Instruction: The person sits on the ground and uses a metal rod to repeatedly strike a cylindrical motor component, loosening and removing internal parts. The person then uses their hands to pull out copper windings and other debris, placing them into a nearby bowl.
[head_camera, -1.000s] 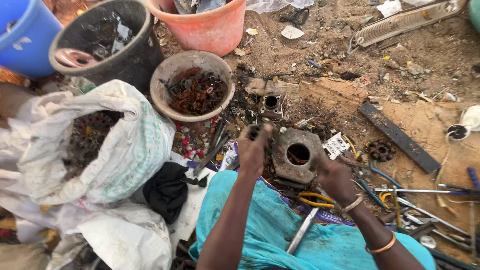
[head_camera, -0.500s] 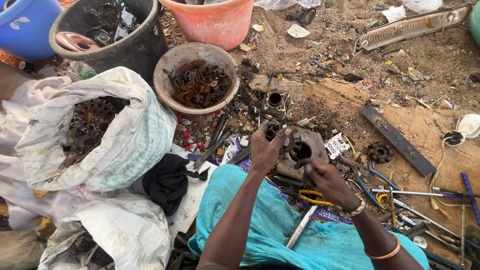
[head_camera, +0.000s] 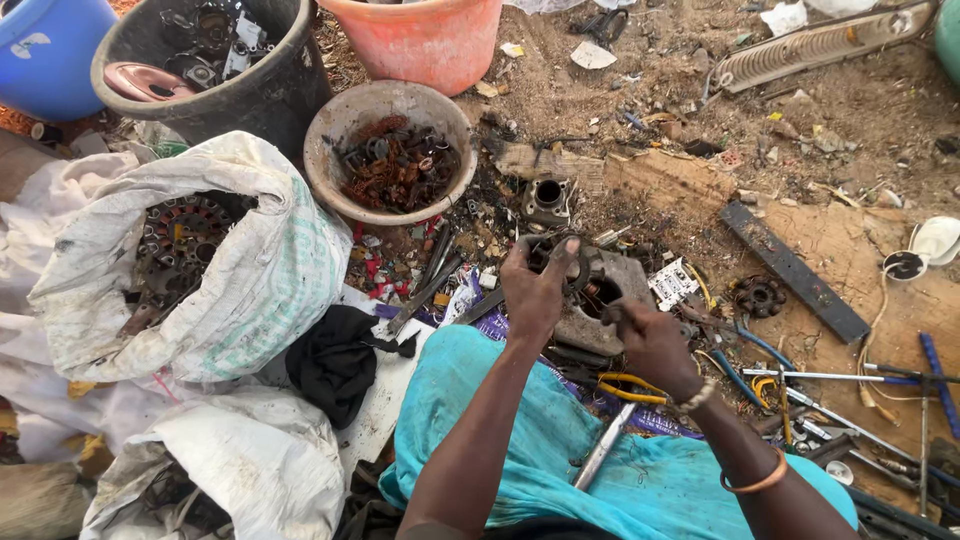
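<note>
Metal housing (head_camera: 610, 300), grey and square-ish with a round hole, sits on the dirt ground (head_camera: 850, 230) just past the person's teal-clad lap, middle of the mess. Far left: blue tub (head_camera: 45, 50), black bucket (head_camera: 215, 60) of scrap, white sack (head_camera: 200, 270) full of metal rings. Then a brown bowl (head_camera: 390, 150) of rusty bits, orange bucket (head_camera: 425, 35) behind it. Left hand (head_camera: 535, 290) grips a dark ring-shaped part at the housing's top edge, fingers curled shut on it. Right hand (head_camera: 650, 340) presses the housing's lower right side, fingers bent; whether it holds anything, cannot tell. Right: small gear (head_camera: 758, 296), black bar (head_camera: 795, 270), loose tools.
</note>
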